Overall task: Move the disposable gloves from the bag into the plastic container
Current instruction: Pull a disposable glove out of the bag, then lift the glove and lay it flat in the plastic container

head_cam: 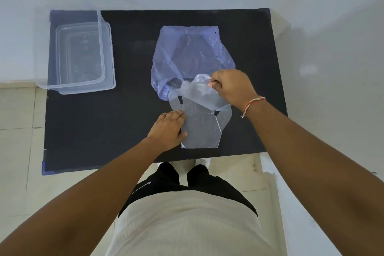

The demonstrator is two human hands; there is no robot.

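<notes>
My right hand (232,87) pinches one disposable glove (199,89) at the bag (187,52) mouth; my left hand (168,129) lies flat, pinning the glove stack (201,131). Peel slowly toward the far-left plastic container (81,52).

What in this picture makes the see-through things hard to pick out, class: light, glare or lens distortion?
Head view: soft, even light, no hard shadows; the clear gloves and plastic container show mostly by pale sheen against the black table; the wide lens bows the table's edges; the bag reads bluish.
</notes>
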